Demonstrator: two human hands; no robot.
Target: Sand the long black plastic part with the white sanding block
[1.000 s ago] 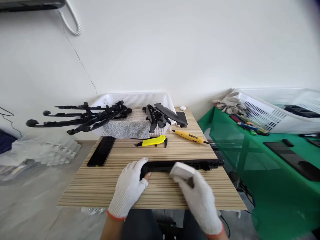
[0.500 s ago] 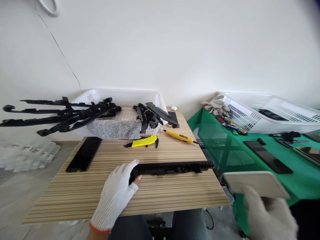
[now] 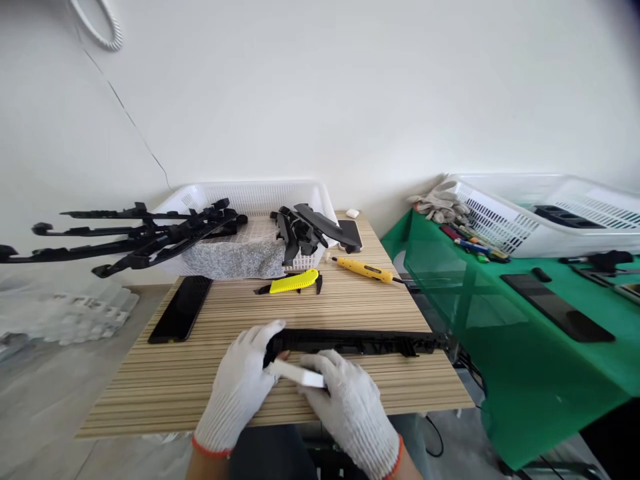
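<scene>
White knitted gloves cover both hands, and the change is plain: half a second ago the right hand (image 3: pixel 353 407) was off past the worktop's right edge with a pale flat block lifted over the green cloth; now it is back, its fingers clasped round that white block (image 3: pixel 299 375) just in front of the long black plastic strip (image 3: pixel 350 342). The left hand (image 3: pixel 240 387) has not shifted, its fingers curled over the strip's left end, pinning it to the striped wooden worktop (image 3: pixel 165 387). I judge the block has returned for another pass along the strip.

Beyond the fingers lie a yellow cutter (image 3: pixel 295 282) and a yellow screwdriver (image 3: pixel 364 269); left of them a dark phone (image 3: pixel 181 309); farther back a white basket (image 3: pixel 250 197). No brand, label or writing can be read anywhere.
</scene>
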